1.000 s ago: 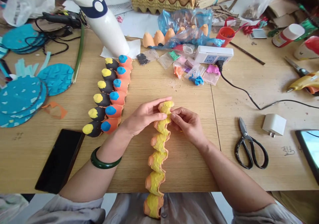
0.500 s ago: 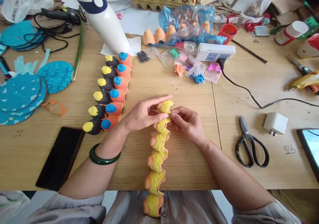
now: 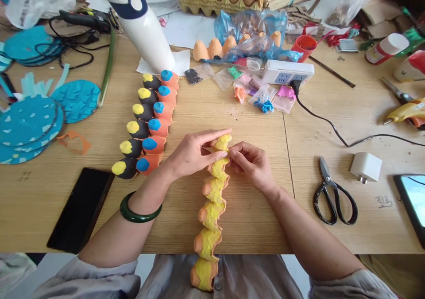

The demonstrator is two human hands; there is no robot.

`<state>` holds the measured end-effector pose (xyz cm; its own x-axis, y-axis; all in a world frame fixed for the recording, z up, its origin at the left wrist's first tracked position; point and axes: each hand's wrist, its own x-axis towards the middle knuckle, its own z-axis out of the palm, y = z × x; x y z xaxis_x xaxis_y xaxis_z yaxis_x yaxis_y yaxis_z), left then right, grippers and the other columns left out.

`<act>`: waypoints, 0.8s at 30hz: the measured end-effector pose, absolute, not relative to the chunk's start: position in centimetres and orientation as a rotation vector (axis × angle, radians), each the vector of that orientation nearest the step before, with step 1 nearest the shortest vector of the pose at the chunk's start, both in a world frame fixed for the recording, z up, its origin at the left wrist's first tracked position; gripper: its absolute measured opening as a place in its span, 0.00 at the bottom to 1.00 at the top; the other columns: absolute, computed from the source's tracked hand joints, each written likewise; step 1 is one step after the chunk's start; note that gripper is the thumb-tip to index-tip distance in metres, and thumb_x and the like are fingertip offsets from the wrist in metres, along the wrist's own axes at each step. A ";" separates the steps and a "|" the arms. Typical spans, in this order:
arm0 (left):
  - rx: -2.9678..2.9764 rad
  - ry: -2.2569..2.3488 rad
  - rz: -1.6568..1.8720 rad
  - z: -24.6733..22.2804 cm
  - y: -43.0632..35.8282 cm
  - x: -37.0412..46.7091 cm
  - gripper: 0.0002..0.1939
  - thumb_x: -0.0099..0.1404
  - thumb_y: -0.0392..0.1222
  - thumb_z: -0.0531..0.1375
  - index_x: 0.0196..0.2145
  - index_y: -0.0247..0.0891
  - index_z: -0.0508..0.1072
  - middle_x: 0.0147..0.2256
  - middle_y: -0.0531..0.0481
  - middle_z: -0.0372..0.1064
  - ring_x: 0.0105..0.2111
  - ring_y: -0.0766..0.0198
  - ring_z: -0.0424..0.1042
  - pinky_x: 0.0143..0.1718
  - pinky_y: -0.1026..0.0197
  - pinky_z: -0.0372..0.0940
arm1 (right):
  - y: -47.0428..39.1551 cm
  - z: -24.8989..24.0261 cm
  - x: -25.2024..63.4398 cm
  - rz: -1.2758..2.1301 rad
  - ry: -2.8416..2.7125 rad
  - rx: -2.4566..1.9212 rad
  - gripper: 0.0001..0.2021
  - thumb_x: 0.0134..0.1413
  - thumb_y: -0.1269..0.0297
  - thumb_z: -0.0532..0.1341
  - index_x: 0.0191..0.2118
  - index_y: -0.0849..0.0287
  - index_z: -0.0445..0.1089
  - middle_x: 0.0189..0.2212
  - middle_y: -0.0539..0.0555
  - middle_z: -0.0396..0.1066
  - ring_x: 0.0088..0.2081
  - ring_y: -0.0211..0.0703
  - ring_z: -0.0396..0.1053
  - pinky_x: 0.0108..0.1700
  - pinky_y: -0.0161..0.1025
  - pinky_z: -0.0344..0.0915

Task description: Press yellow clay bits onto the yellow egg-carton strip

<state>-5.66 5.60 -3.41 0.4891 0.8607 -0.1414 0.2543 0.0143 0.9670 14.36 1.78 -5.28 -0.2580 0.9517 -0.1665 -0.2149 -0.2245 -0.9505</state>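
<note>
An orange egg carton strip (image 3: 212, 215), partly covered in yellow clay, runs from the middle of the table to past its front edge. My left hand (image 3: 195, 153) grips the strip near its far end, fingers behind and thumb on the near side of the last cup. On the right edge there, my right hand (image 3: 250, 164) pinches with thumb and forefinger; anything small between the fingertips is hidden. To the left lie an egg carton strip with black cups and yellow tips (image 3: 137, 127) and an orange one with blue tips (image 3: 158, 125).
Black-handled scissors (image 3: 327, 192) and a white charger (image 3: 365, 166) lie at right. A dark phone (image 3: 81, 210) is at left. Behind are clay packets (image 3: 241, 93), a power strip (image 3: 288, 72), a white bottle (image 3: 142, 29) and stacked egg trays (image 3: 221, 4).
The view has shifted slightly. Both hands stay at the far end of the carton strip, with hardly any movement of the fingers.
</note>
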 end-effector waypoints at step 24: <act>1.365 0.993 0.790 -4.2 5.6 -5.1 0.30 0.66 0.48 0.67 0.64 0.42 0.71 0.64 0.44 0.70 0.58 0.48 0.74 0.54 0.54 0.74 | 2.2 -5.1 14.6 1.561 -0.887 -1.103 0.11 0.58 0.56 0.68 0.39 0.59 0.76 0.27 0.48 0.71 0.23 0.31 0.58 0.22 0.33 0.50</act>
<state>-5.06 5.62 -4.20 0.4024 0.9089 -0.1097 0.0970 0.0769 0.9923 14.65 2.23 -5.09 -0.0970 0.9697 -0.2240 -0.3036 -0.2432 -0.9213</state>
